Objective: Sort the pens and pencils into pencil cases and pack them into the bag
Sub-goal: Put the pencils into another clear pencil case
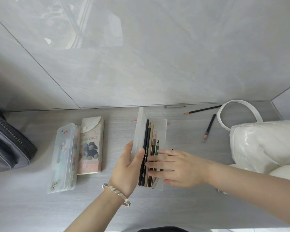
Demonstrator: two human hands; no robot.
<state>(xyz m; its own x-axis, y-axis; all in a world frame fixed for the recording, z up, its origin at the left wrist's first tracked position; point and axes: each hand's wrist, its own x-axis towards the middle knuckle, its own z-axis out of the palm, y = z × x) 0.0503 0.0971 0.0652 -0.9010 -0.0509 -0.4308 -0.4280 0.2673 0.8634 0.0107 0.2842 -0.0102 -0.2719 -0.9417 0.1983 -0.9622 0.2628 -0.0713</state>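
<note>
A clear plastic pencil case [161,128] lies open at the middle of the grey table, holding several pencils [147,141]. My left hand [129,166] grips its upright lid at the near left edge. My right hand [177,166] lies flat, fingers spread, over the lower ends of the pencils inside. Three loose pencils lie beyond: a grey one [174,106] by the wall, a long black one [203,109], and a short black one [209,127]. A white bag [264,144] with a looped handle sits at the right.
Two closed pencil cases lie at the left: a translucent one [62,158] and a pink printed one [90,146]. A dark zipped bag [7,143] sits at the far left edge. A glossy grey wall stands behind the table.
</note>
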